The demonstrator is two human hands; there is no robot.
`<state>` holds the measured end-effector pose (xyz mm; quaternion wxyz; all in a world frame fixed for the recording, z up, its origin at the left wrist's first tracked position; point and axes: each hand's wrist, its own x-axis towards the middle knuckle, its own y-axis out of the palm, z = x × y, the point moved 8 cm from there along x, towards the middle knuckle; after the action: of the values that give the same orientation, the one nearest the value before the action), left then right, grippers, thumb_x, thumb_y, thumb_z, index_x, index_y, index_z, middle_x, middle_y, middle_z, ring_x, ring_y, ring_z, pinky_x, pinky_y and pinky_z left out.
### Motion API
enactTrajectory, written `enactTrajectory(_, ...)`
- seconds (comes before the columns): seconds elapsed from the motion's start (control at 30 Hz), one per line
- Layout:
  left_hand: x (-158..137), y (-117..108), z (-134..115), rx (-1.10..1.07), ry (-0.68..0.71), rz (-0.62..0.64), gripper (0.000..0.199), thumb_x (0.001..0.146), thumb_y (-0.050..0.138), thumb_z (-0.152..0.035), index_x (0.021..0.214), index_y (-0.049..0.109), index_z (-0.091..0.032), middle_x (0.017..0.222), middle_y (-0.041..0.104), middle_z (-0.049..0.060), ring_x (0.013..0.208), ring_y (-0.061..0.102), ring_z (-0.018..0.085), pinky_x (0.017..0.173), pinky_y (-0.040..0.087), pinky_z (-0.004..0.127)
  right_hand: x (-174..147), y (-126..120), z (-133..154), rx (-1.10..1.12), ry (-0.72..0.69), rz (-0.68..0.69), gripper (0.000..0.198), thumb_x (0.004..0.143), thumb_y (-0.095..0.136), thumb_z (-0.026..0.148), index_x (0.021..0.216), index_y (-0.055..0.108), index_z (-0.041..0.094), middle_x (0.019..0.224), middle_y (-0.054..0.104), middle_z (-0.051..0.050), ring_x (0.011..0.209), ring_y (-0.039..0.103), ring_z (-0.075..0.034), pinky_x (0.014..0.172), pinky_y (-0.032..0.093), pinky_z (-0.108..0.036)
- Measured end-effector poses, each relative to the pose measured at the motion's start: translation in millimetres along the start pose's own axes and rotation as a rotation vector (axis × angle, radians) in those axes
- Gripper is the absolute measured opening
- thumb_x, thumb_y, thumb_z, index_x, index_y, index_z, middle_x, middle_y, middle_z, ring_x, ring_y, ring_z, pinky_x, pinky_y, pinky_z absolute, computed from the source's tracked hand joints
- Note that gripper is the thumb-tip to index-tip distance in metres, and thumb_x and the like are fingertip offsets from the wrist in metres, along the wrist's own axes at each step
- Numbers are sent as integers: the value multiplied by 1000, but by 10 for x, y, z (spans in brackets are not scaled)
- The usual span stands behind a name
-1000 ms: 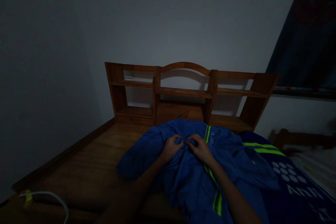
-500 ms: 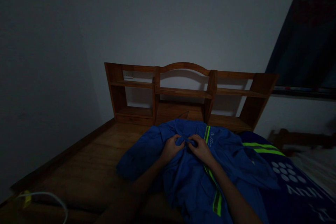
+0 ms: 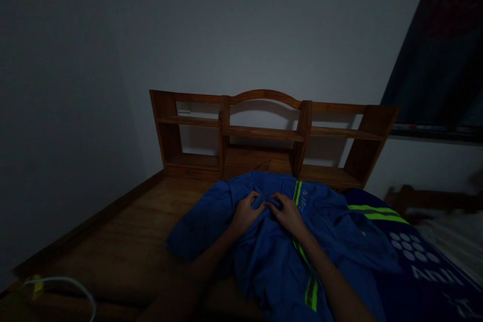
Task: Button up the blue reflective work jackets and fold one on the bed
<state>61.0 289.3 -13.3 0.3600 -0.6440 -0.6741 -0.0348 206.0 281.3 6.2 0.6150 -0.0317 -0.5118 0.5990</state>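
A blue work jacket (image 3: 271, 246) with yellow-green reflective strips lies spread and rumpled over the wooden surface. My left hand (image 3: 246, 211) pinches a fold of its cloth near the upper middle. Close beside it, my right hand (image 3: 287, 215) grips the same part of the cloth, fingers bent and thumb tip near the left thumb. Whatever small detail lies between the fingertips is too dark to make out. White lettering (image 3: 305, 200) shows on the jacket just right of my right hand.
A wooden shelf unit (image 3: 264, 133) stands behind the jacket against the wall. To the right lies a dark blue cloth (image 3: 415, 282) with white print and a reflective band. A white cable (image 3: 71, 279) with a yellow tag (image 3: 37, 287) curves at lower left. A dark curtain (image 3: 445, 50) hangs at upper right.
Both hands stay at the same place on the jacket. The fingers of my right hand have shifted slightly, its fingertips now closer to my left thumb.
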Motion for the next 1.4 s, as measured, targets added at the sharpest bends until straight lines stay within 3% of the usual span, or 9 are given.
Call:
enactTrajectory(0.3, 11, -228, -290, 516, 244, -77, 35, 79, 59, -39, 107, 53, -20, 101, 59, 8, 98, 51, 25, 87, 36, 37, -18, -261, -308, -248, 267, -197, 18, 81, 50, 34, 93, 58, 23, 74, 64, -1, 67, 60, -18, 60, 37, -25)
enactTrajectory(0.47, -11, -207, -212, 588, 191, -108, 28, 76, 63, -33, 100, 55, -19, 97, 57, 7, 96, 50, 25, 85, 36, 39, -44, -354, -424, -315, 374, -259, 19, 79, 52, 33, 94, 56, 22, 75, 63, -3, 68, 60, -19, 57, 36, -25)
enactTrajectory(0.7, -46, -308, -313, 543, 201, -222, 23, 76, 62, -19, 98, 57, -21, 108, 49, 8, 101, 45, 25, 87, 37, 40, -104, -353, -345, -543, 393, -195, 21, 84, 48, 33, 101, 53, 21, 69, 63, -7, 63, 61, -21, 53, 31, -27)
enactTrajectory(0.83, -20, -297, -290, 368, 214, -205, 19, 78, 56, -14, 96, 56, -20, 106, 48, 7, 99, 49, 21, 87, 41, 36, -104, -344, -308, -607, 370, -166, 22, 86, 47, 33, 104, 51, 21, 69, 62, -7, 61, 60, -21, 52, 31, -27)
enactTrajectory(0.97, 29, -255, -29, 90, 71, -194, 15, 77, 59, -21, 91, 55, -19, 94, 55, 4, 84, 57, 16, 76, 47, 28, -84, -345, -301, -553, 330, -168, 23, 86, 46, 30, 106, 50, 20, 76, 61, -8, 68, 59, -22, 57, 38, -29)
enactTrajectory(1.07, 55, -205, 239, -59, -77, -187, 20, 72, 65, -31, 85, 58, -18, 79, 59, 3, 74, 59, 16, 68, 48, 26, -43, -370, -205, -469, 203, -233, 26, 84, 49, 28, 108, 51, 19, 97, 58, -12, 93, 54, -26, 75, 43, -35)
enactTrajectory(1.17, 59, -134, 454, -97, -181, -162, 28, 68, 67, -38, 85, 62, -16, 77, 62, 4, 73, 60, 17, 69, 47, 28, -12, -338, -96, -356, 82, -265, 36, 81, 52, 27, 117, 49, 20, 116, 49, -12, 112, 42, -27, 94, 37, -41)
enactTrajectory(1.3, 52, 50, 636, -274, -301, -49, 33, 65, 68, -41, 81, 63, -13, 76, 64, 5, 72, 61, 18, 67, 48, 30, 0, -100, 55, -188, -70, -113, 47, 82, 56, 30, 126, 44, 23, 128, 42, -8, 121, 36, -25, 101, 33, -41)
enactTrajectory(1.4, 48, 193, 638, -499, -357, 38, 34, 63, 69, -42, 79, 62, -13, 78, 65, 5, 74, 61, 19, 68, 49, 30, -29, 58, 138, -87, -147, 8, 43, 86, 53, 30, 127, 43, 25, 122, 49, -6, 116, 41, -21, 99, 35, -38)
